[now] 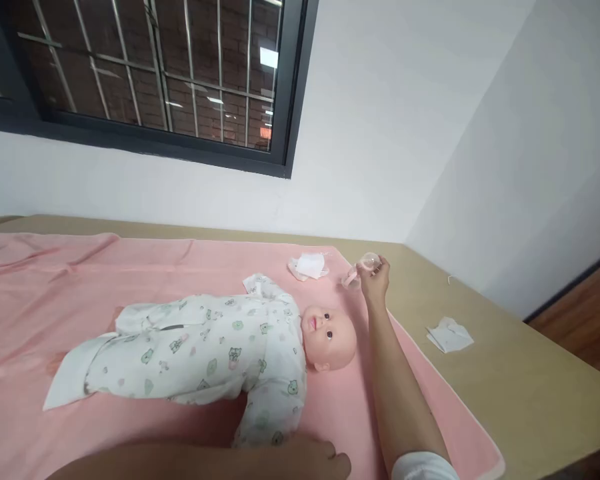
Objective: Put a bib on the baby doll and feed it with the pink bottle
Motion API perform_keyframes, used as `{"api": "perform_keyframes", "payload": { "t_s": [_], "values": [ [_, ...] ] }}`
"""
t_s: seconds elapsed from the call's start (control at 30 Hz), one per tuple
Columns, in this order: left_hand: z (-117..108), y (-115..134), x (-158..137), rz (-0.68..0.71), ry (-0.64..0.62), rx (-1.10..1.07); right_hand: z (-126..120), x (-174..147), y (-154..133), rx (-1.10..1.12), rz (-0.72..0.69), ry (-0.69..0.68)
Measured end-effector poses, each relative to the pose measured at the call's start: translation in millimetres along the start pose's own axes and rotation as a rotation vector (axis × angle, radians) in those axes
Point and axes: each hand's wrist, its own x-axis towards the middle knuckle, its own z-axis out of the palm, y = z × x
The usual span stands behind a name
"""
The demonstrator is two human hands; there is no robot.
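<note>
My right hand reaches to the blanket's far right corner, its fingers closed on a small clear, rounded plastic piece. Right beside it is another clear piece with a pink part; whether the two are joined I cannot tell. A baby doll lies on its back on the pink blanket, head to the right, dressed in white clothes with green animal prints. At the lower edge, my left hand rests near the doll's sleeve, fingers curled, with nothing visible in them.
A white folded tissue or cloth in clear wrapping lies beyond the doll. Another white crumpled tissue is on the tan surface at right. The pink blanket spreads left. Behind stand a white wall and a barred window.
</note>
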Motion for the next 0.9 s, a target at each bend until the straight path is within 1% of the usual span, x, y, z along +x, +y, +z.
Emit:
{"api": "perform_keyframes", "payload": {
  "t_s": [0.03, 0.07, 0.1, 0.13, 0.17, 0.2, 0.23, 0.27, 0.33, 0.4, 0.47, 0.5, 0.57, 0.63, 0.73, 0.83, 0.9],
  "values": [
    [-15.0, -1.0, -4.7, 0.078, -0.023, -0.077, -1.2, 0.6, -6.3, 0.074, 0.015, -0.014],
    [-30.9, -1.8, -10.1, 0.153, -0.015, -0.152, -2.6, 1.0, -13.3, 0.149, 0.038, -0.039],
    [-47.3, -2.5, -16.2, 0.171, 0.003, -0.219, -4.0, 1.0, -20.8, 0.22, 0.063, -0.075],
    [-63.9, -3.3, -22.7, 0.109, 0.045, -0.288, -5.5, 0.7, -28.8, 0.284, 0.087, -0.118],
    [-80.2, -4.6, -29.6, 0.02, 0.09, -0.351, -6.9, -0.2, -37.2, 0.34, 0.105, -0.163],
    [-96.0, -6.7, -36.7, -0.079, 0.162, -0.417, -8.1, -1.7, -46.2, 0.389, 0.111, -0.208],
    [-110.8, -10.0, -44.0, -0.165, 0.279, -0.472, -9.1, -4.1, -55.8, 0.433, 0.1, -0.247],
    [-124.3, -14.6, -51.3, -0.206, 0.35, -0.531, -9.9, -7.3, -66.0, 0.469, 0.079, -0.286],
    [-146.1, -26.9, -65.0, -0.363, 0.495, -0.62, -11.3, -17.0, -88.8, 0.519, 0.016, -0.363],
    [-159.8, -41.0, -76.3, -0.487, 0.707, -0.639, -13.1, -31.1, -114.0, 0.537, -0.045, -0.449],
    [-166.1, -53.2, -84.4, -0.532, 0.894, -0.606, -15.5, -49.1, -139.5, 0.551, -0.105, -0.532],
    [-167.1, -57.9, -87.4, -0.534, 0.964, -0.576, -16.9, -59.0, -151.3, 0.557, -0.125, -0.577],
    [-167.2, -64.2, -92.1, -0.534, 1.054, -0.512, -19.6, -78.8, -171.6, 0.558, -0.145, -0.684],
    [-166.7, -67.5, -96.3, -0.543, 1.093, -0.452, -21.5, -96.5, -186.0, 0.539, -0.158, -0.785],
    [-167.2, -69.4, -102.6, -0.551, 1.042, -0.435, -22.5, -115.8, -197.4, 0.508, -0.181, -0.88],
    [-169.0, -68.5, -106.9, -0.551, 0.952, -0.494, -22.2, -127.5, -202.1, 0.484, -0.19, -0.911],
    [-170.9, -65.7, -107.6, -0.562, 0.904, -0.53, -21.7, -133.7, -204.4, 0.466, -0.189, -0.901]
  ]
}}
